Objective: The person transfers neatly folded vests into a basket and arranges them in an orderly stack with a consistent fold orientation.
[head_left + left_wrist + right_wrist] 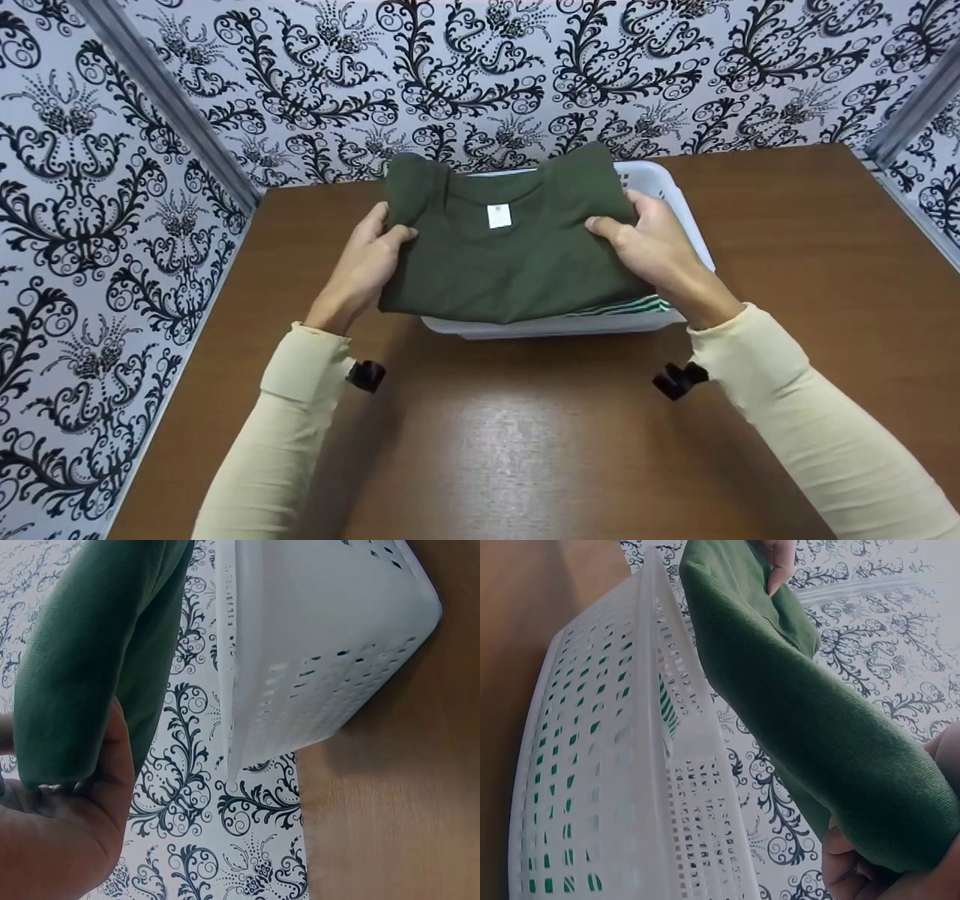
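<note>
A folded dark green shirt (495, 262) with a white neck label (499, 216) is held up by both hands, above a white plastic basket (570, 325). My left hand (365, 251) grips its left side, thumb on the front; in the left wrist view the fingers curl behind the cloth (75, 667). At the opposite side my right hand (652, 236) pinches the shirt the same way, and the right wrist view shows fingers under the folded edge. Green-and-white striped cloth (634, 306) shows inside the basket beneath the shirt, which hides most of the basket's opening.
The basket stands on a brown wooden table (517, 450), towards its back edge. Behind and to the left rise walls covered in black-and-white scroll patterns (480, 82). Small black devices sit at both sleeve cuffs (304, 364).
</note>
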A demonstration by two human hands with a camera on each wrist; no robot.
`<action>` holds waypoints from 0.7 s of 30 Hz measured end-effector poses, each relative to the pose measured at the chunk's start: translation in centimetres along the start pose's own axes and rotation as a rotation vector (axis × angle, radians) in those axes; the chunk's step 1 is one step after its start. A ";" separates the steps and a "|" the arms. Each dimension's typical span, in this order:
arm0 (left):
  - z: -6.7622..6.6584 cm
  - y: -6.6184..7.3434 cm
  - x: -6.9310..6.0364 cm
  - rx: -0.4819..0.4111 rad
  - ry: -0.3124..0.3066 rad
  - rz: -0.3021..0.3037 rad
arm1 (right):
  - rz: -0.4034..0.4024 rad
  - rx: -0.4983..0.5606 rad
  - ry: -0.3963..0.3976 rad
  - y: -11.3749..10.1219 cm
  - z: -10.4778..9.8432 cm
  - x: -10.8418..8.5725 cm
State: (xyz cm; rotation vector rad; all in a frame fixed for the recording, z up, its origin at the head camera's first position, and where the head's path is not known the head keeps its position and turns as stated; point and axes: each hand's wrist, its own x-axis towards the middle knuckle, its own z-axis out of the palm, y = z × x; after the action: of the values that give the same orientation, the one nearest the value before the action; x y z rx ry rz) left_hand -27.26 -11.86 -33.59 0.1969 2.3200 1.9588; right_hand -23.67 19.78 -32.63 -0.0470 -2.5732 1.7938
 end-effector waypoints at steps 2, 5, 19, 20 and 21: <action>0.2 0.0 0.1 0.001 -0.005 0.004 | -0.005 0.001 0.000 0.1 -0.2 0.0; 0.5 0.0 0.2 0.004 -0.016 0.018 | -0.010 0.020 0.003 0.3 -0.4 0.0; 1.4 0.2 0.8 0.094 -0.050 0.042 | 0.013 0.000 0.038 0.6 -1.5 0.1; 1.4 0.2 0.8 0.092 -0.052 0.041 | 0.016 -0.009 0.038 0.6 -1.6 0.1; 1.5 0.2 0.9 0.090 -0.054 0.040 | 0.019 -0.016 0.039 0.6 -1.7 0.1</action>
State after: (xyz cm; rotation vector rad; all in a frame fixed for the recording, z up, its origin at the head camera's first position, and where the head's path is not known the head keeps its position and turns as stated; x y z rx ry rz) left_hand -27.87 -10.22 -33.61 0.3015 2.3895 1.8435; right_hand -23.72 21.60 -32.65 -0.1059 -2.5690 1.7601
